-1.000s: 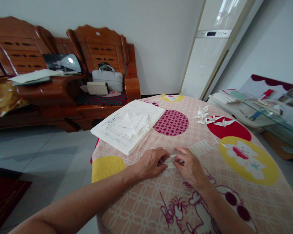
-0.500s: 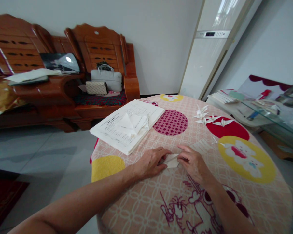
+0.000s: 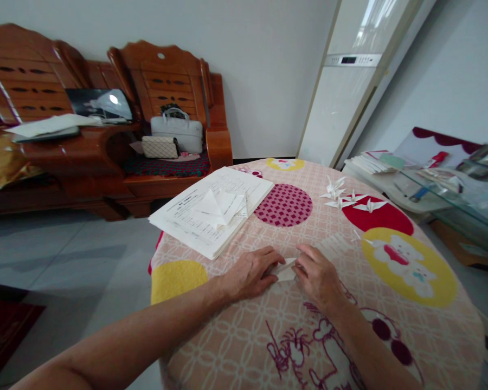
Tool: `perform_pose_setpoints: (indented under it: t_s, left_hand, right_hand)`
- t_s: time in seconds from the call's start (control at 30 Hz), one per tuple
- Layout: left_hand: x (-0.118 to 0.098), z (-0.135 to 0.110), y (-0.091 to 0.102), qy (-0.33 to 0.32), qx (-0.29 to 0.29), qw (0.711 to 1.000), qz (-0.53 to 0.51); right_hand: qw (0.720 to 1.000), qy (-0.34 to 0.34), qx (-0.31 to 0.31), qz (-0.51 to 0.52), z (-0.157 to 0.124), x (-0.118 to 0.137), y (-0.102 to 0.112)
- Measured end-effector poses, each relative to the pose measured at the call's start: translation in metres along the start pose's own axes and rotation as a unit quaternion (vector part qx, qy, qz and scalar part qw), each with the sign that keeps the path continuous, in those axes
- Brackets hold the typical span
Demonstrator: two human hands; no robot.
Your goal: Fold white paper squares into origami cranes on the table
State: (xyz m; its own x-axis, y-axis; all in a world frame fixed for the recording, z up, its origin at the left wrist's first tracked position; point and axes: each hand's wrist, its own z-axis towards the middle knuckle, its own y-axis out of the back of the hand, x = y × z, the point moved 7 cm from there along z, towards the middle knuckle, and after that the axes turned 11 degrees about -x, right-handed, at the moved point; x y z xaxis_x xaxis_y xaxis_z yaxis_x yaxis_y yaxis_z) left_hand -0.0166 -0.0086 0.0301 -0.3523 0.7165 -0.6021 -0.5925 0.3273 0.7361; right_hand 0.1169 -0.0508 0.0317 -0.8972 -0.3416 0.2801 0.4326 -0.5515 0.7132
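A small folded piece of white paper (image 3: 286, 272) lies on the tablecloth between my two hands. My left hand (image 3: 254, 273) grips its left end, with thumb and fingers curled round it. On the other side my right hand (image 3: 316, 273) pinches the right end, and its fingers cover that part of the paper. Several folded paper cranes (image 3: 352, 199) stand beyond my right hand, partly on a red patch of the cloth. To the upper left, loose folded paper squares (image 3: 219, 207) rest on a stack of printed sheets (image 3: 187, 230).
The round table wears a patterned pink cloth (image 3: 228, 336). Behind it stand a wooden chair (image 3: 162, 81) with a white handbag (image 3: 177, 132) and a tall air conditioner (image 3: 337, 97). On the right is a glass-topped side table (image 3: 439, 203) with papers and other items.
My right hand has shifted slightly left along the folded paper and covers more of its right end. My left hand stays nearly in place. The view has moved very slightly.
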Motion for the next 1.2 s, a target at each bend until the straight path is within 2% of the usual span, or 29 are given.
perform_pose_setpoints:
  t_s: [0.13, 0.27, 0.63, 1.07, 1.2]
  left_hand:
    - [0.001, 0.001, 0.000, 0.006, -0.001, 1.000, -0.004]
    - [0.001, -0.001, 0.000, 0.006, -0.004, 1.000, 0.000]
    - [0.004, -0.009, -0.002, 0.003, -0.040, 0.999, 0.014]
    - [0.001, -0.016, -0.009, -0.066, -0.032, 0.994, 0.085]
    - [0.002, -0.017, -0.011, -0.077, -0.040, 0.992, 0.088]
  right_hand:
    - [0.998, 0.046, -0.016, -0.034, -0.001, 0.009, 0.003]
    - [0.998, 0.060, -0.028, -0.014, -0.002, 0.010, 0.004]
    - [0.991, 0.137, -0.003, -0.010, 0.002, 0.020, 0.003]
    - [0.984, 0.167, 0.025, -0.050, 0.001, 0.026, -0.008]
    - [0.979, 0.200, 0.008, -0.051, 0.002, 0.032, -0.006]
